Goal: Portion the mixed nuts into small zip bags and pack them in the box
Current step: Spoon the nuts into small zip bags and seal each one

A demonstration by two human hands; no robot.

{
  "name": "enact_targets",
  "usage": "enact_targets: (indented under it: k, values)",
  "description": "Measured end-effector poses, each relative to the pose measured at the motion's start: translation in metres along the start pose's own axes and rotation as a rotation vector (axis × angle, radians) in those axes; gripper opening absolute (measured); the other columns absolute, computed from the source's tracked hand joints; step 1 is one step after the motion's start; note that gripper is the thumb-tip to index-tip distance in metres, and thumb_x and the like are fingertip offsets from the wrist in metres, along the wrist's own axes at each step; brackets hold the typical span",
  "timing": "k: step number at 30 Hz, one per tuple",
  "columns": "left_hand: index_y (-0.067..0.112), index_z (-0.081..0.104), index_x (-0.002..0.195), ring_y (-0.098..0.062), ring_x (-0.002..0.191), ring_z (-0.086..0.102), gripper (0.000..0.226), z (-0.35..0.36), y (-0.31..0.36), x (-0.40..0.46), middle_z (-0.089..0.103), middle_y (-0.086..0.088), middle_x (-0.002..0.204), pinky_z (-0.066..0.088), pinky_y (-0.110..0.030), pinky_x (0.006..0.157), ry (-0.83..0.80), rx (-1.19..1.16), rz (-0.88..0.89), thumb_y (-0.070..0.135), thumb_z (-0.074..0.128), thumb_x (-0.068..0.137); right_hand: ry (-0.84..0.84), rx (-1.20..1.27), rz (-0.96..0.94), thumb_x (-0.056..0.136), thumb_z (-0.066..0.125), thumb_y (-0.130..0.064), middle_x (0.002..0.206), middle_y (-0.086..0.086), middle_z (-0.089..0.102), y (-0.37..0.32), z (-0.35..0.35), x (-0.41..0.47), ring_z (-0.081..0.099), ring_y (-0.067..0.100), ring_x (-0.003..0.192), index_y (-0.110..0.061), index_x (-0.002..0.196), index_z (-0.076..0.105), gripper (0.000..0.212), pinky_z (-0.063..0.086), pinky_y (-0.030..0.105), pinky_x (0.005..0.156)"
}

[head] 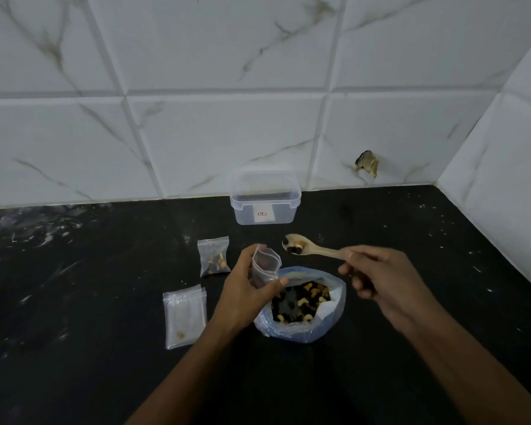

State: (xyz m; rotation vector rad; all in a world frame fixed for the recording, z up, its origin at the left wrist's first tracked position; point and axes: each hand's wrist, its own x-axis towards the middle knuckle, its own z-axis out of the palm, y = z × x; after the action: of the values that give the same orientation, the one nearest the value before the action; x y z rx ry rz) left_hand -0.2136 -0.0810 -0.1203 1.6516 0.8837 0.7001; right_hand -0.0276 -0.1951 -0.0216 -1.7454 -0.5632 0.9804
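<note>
Left hand (245, 289) fingers pinching 1 small open bag (265, 265); right hand (377, 276) fingers curled round a loaded spoon (307, 246) just right of it.

1. There is a single view, taken from a camera worn on the person's head; no second view shares the scene.
2. It faces forward and down across the dark table (411, 302) toward a tiled wall (196, 87), with a side wall (509, 142) meeting it at the right (a corner).
3. It sits close: both forearms enter from the bottom edge, and the left hand (245, 289) and right hand (377, 274) lie just below centre.
4. The wide lens bends the tile joints near the edges.
</note>
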Motion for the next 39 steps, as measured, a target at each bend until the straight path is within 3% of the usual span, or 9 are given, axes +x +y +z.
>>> enact_targets:
  k: [4, 9, 15, 19, 22, 26, 29, 33, 39]
  values:
    - [0.052, 0.042, 0.117, 0.013, 0.107, 0.055, 0.056, 0.008, 0.004, 0.005, 0.058, 0.022, 0.116, 0.050, -0.014, 0.083, -0.007, 0.015, 0.013, 0.028, 0.078, 0.081, 0.012, -0.238, -0.283, 0.094, 0.057, -0.014, 0.073, 0.001, 0.069, -0.004, 0.012, -0.008, 0.055, 0.005, 0.049, -0.021, 0.094, 0.071, 0.016, 0.043, 0.016, 0.046]
    - [0.041, 0.045, 0.124, 0.007, 0.104, 0.060, 0.057, 0.017, 0.004, 0.009, 0.063, 0.016, 0.111, 0.050, -0.014, 0.083, 0.002, 0.003, 0.025, 0.026, 0.079, 0.080, 0.098, -0.803, -0.997, 0.087, 0.062, -0.010, 0.076, -0.001, 0.068, 0.023, 0.027, -0.009, 0.063, 0.009, 0.062, -0.012, 0.097, 0.070, 0.013, 0.056, 0.024, 0.055]
    - [0.046, 0.043, 0.121, 0.009, 0.104, 0.059, 0.058, 0.020, 0.004, 0.011, 0.062, 0.017, 0.112, 0.047, -0.008, 0.082, 0.004, -0.004, 0.026, 0.026, 0.079, 0.080, 0.115, -1.080, -1.242, 0.076, 0.064, -0.011, 0.078, 0.007, 0.069, 0.040, 0.027, -0.006, 0.065, 0.013, 0.059, -0.002, 0.104, 0.069, 0.029, 0.056, 0.025, 0.050]
    - [0.047, 0.045, 0.120, 0.006, 0.107, 0.059, 0.055, 0.017, 0.002, 0.011, 0.061, 0.019, 0.114, 0.050, -0.017, 0.086, 0.016, -0.011, 0.037, 0.029, 0.078, 0.081, 0.169, -0.948, -1.170, 0.089, 0.048, -0.018, 0.080, 0.006, 0.068, 0.038, 0.024, -0.005, 0.064, 0.013, 0.062, -0.003, 0.106, 0.068, 0.030, 0.055, 0.027, 0.050]
    - [0.045, 0.047, 0.124, 0.003, 0.110, 0.058, 0.057, 0.010, 0.000, 0.008, 0.060, 0.018, 0.117, 0.052, -0.024, 0.090, 0.023, -0.049, 0.012, 0.043, 0.078, 0.076, 0.268, -0.688, -1.011, 0.090, 0.055, -0.013, 0.078, 0.002, 0.066, 0.034, 0.015, -0.004, 0.061, 0.008, 0.064, -0.005, 0.102, 0.070, 0.020, 0.053, 0.021, 0.056]
    - [0.044, 0.049, 0.123, 0.005, 0.108, 0.059, 0.064, 0.000, -0.011, -0.005, 0.061, 0.019, 0.116, 0.051, -0.021, 0.090, 0.050, -0.092, -0.040, 0.055, 0.075, 0.066, 0.216, -0.757, -0.732, 0.087, 0.063, -0.006, 0.077, -0.005, 0.065, 0.060, 0.002, 0.009, 0.058, 0.000, 0.063, -0.013, 0.097, 0.070, 0.014, 0.048, 0.015, 0.056]
    - [0.041, 0.050, 0.120, -0.001, 0.107, 0.062, 0.056, -0.002, -0.019, -0.011, 0.062, 0.012, 0.117, 0.054, -0.028, 0.089, 0.004, -0.139, -0.098, 0.041, 0.079, 0.072, 0.099, -0.863, -0.492, 0.093, 0.058, -0.014, 0.078, -0.004, 0.066, 0.091, 0.003, 0.022, 0.061, 0.004, 0.066, -0.018, 0.095, 0.069, 0.012, 0.053, 0.024, 0.061]
    - [0.032, 0.052, 0.121, -0.009, 0.108, 0.064, 0.049, 0.000, -0.022, -0.011, 0.064, 0.005, 0.116, 0.055, -0.030, 0.088, -0.007, -0.213, -0.114, 0.017, 0.076, 0.081, 0.103, -0.900, -0.415, 0.096, 0.054, -0.018, 0.075, -0.004, 0.065, 0.114, 0.017, 0.039, 0.061, 0.006, 0.066, -0.021, 0.090, 0.068, 0.016, 0.055, 0.030, 0.063]
    - [0.036, 0.049, 0.122, -0.002, 0.107, 0.063, 0.055, 0.001, -0.017, -0.010, 0.061, 0.005, 0.121, 0.055, -0.029, 0.088, -0.045, -0.235, -0.127, 0.028, 0.077, 0.075, 0.089, -0.799, -0.376, 0.095, 0.053, -0.018, 0.076, -0.005, 0.065, 0.121, 0.049, 0.048, 0.062, 0.006, 0.069, -0.019, 0.083, 0.068, 0.019, 0.050, 0.020, 0.060]
